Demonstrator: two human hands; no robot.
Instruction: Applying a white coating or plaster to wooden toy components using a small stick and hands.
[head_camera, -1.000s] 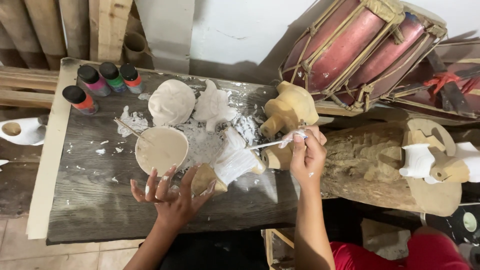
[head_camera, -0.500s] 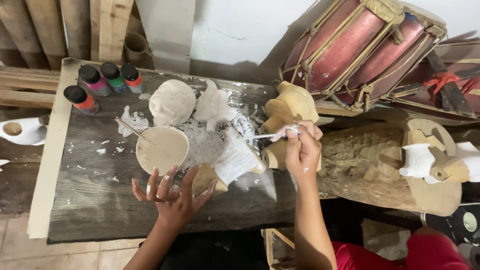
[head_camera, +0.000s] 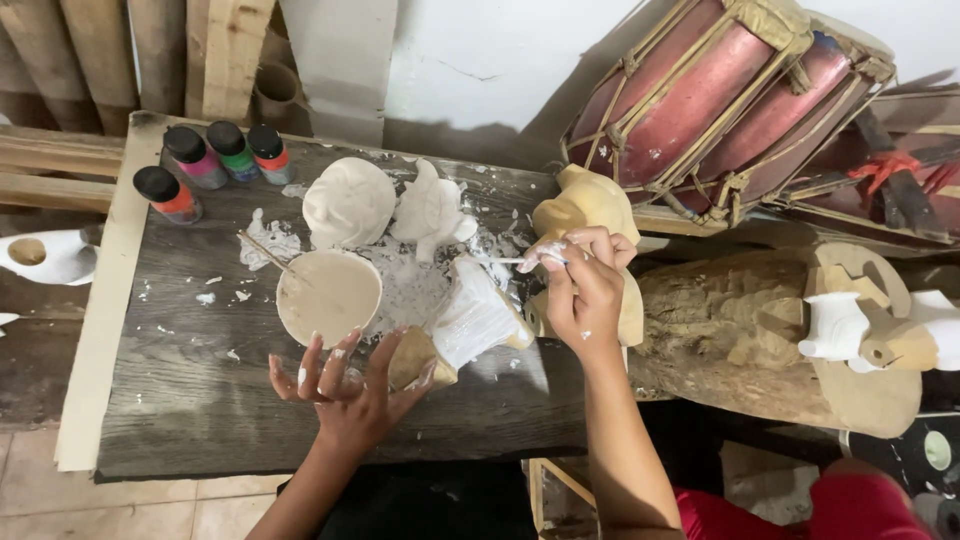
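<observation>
Right hand (head_camera: 585, 290) holds brush (head_camera: 500, 261) over carving (head_camera: 470, 320) (half white).

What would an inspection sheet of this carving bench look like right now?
Surface: dark wooden table, splashed with white paint.
Job's things: small wooden carving, partly painted white; thin brush; bowl of pale paint with a stick in it.
Clutter: two white-coated figures, bare wooden figure, four paint bottles.
Hands: left hand steadies the carving's base, fingers spread; right hand pinches the brush.
Cables: nothing seen.
Surroundings: red rope-laced drum, rough log, planks against the wall, tiled floor.
</observation>
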